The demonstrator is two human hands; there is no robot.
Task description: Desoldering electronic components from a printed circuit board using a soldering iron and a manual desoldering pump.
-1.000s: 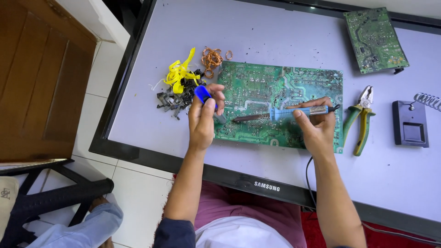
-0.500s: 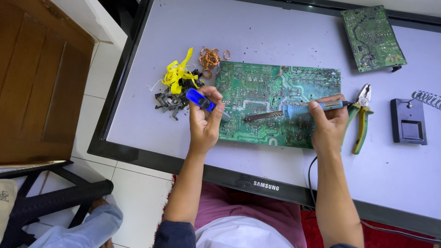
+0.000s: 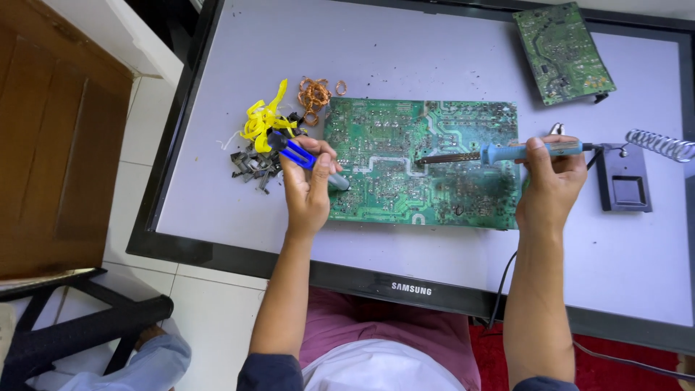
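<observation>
A large green circuit board [image 3: 405,148] lies solder-side up on a flat pale screen panel [image 3: 405,58]. My left hand [image 3: 310,185] grips a blue desoldering pump [image 3: 298,153], whose grey tip rests on the board's left edge. My right hand [image 3: 550,185] holds a blue-handled soldering iron [image 3: 499,153] level, its dark tip touching the board near the middle. The iron's cable runs down past my right forearm.
A pile of yellow strips [image 3: 262,119], grey metal scraps [image 3: 250,163] and copper wire coils [image 3: 315,94] sits left of the board. A smaller green board [image 3: 565,51] lies at the back right. An iron stand with spring holder [image 3: 630,177] stands at the right. A wooden door [image 3: 51,137] is at left.
The view has shifted and come closer. My right hand has moved right along the board with the iron. The left hand has tilted the pump so that its tip meets the board.
</observation>
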